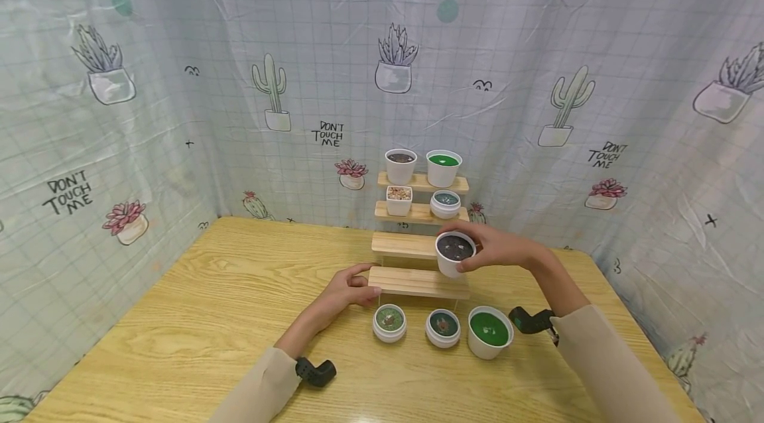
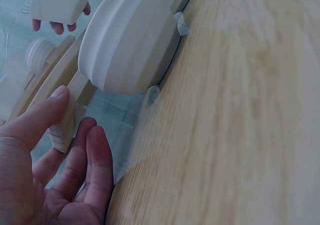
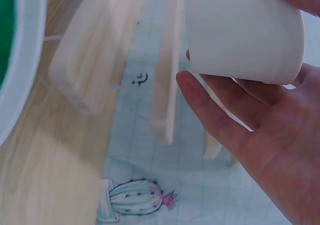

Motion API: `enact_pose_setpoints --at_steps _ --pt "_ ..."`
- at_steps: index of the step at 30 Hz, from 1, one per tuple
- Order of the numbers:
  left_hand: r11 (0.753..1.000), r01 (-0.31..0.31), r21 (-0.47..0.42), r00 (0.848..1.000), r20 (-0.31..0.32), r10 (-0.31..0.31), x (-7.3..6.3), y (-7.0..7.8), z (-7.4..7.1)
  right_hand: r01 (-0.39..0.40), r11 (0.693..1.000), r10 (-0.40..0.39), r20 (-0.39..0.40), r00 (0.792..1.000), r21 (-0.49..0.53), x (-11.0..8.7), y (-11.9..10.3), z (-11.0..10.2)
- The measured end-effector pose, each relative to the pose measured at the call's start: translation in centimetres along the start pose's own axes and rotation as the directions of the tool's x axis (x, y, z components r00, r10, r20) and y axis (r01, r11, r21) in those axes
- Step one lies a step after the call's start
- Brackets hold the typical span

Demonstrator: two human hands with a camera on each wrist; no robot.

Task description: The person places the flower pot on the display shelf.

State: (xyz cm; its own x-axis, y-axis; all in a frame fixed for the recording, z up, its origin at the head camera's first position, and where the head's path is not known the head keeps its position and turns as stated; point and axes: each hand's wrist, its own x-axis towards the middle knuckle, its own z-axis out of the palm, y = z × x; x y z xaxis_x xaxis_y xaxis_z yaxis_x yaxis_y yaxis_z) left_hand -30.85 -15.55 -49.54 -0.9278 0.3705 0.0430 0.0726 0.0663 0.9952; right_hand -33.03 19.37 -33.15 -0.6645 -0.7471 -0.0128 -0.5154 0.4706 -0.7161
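In the head view my right hand grips a white cup with dark, speckled contents, over the right part of the lower tiers of a wooden stepped display stand. The cup is held upright, its side facing the camera in the right wrist view. My left hand pinches the left end of the lowest shelf, thumb on one face and fingers at the other, as the left wrist view shows. The two upper tiers hold a brown-filled cup, a green-filled cup, a square pot of pebbles and a round blue-grey jar.
On the wooden table, before the stand, are a round jar with green contents, a round jar with dark teal contents and a larger green-filled cup. A cactus-print curtain hangs behind and at both sides.
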Motion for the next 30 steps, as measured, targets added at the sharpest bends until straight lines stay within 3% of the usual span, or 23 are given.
enact_pose_setpoints --at_steps 13,24,30 --pt "1.000 0.006 0.021 1.000 -0.005 -0.006 0.0 0.1 0.0 0.009 0.999 -0.011 -0.049 0.999 -0.040 3.8 -2.2 0.0" --pt "1.000 0.012 0.022 1.000 -0.002 -0.012 0.1 0.1 -0.1 -0.077 0.997 0.073 -0.163 0.984 -0.018 6.7 -3.3 0.7" --pt "0.999 0.021 0.025 1.000 -0.006 -0.021 0.0 0.2 0.1 -0.034 0.999 0.034 -0.192 0.981 0.005 7.7 -3.3 1.4"
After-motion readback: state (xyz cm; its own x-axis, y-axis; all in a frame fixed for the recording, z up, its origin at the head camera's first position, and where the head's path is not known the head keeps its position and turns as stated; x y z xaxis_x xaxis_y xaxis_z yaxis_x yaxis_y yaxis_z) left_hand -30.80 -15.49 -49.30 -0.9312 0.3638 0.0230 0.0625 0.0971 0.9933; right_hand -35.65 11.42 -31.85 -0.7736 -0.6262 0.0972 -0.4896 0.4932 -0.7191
